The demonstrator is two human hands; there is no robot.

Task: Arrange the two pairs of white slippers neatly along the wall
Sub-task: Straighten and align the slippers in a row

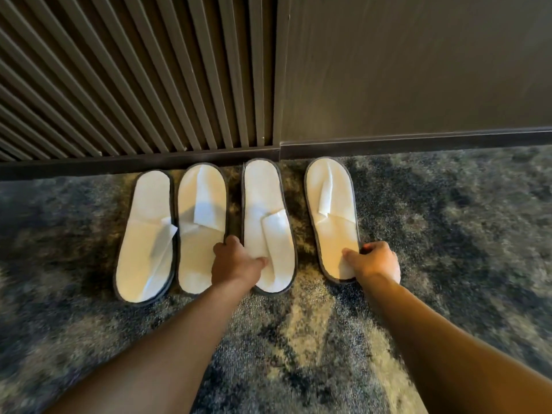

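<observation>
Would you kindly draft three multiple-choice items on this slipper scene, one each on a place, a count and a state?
1. Where do the slippers lie?
A. on a shelf
B. on the carpet by the baseboard
C. in a box

2. How many white slippers show?
A. two
B. three
C. four

3. What is the right hand doing?
A. gripping the rightmost slipper
B. hanging free
C. touching the wall

Answers:
1 B: all lie on the carpet with one end by the baseboard.
2 C: four lie side by side.
3 A: the right hand pinches the rightmost slipper at its near edge, while the left hand holds the third slipper.
</observation>
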